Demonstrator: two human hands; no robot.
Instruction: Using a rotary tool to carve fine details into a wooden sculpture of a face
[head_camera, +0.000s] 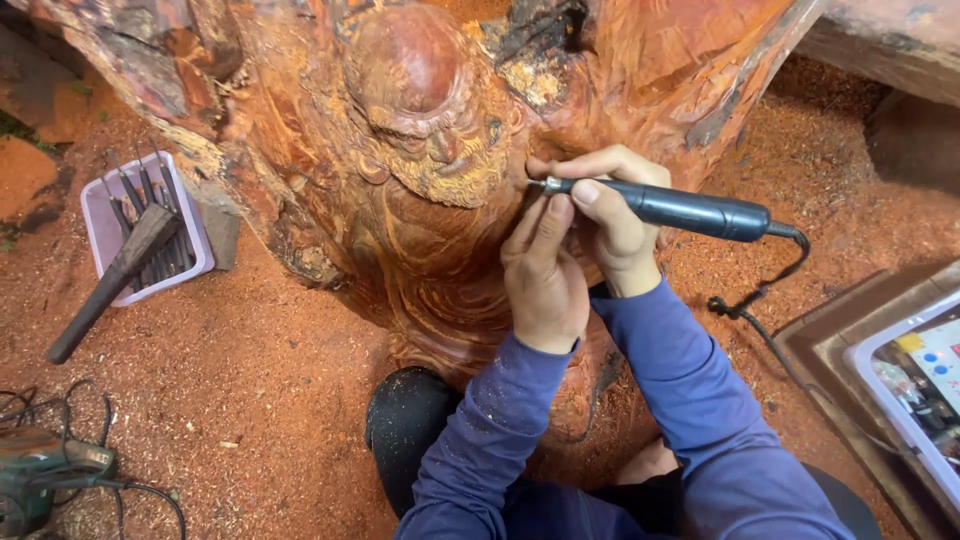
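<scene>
The right hand was clamped pen-like on the grinder, its tip at the carving. The left hand closed on its nose beside that carving. It looked light, stiff, best held near the front.

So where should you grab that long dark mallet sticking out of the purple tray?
Probably by the mallet's free handle end, coming from the lower left. That end pokes out over the sawdust floor, while its head rests on the chisels inside the purple tray.
</scene>
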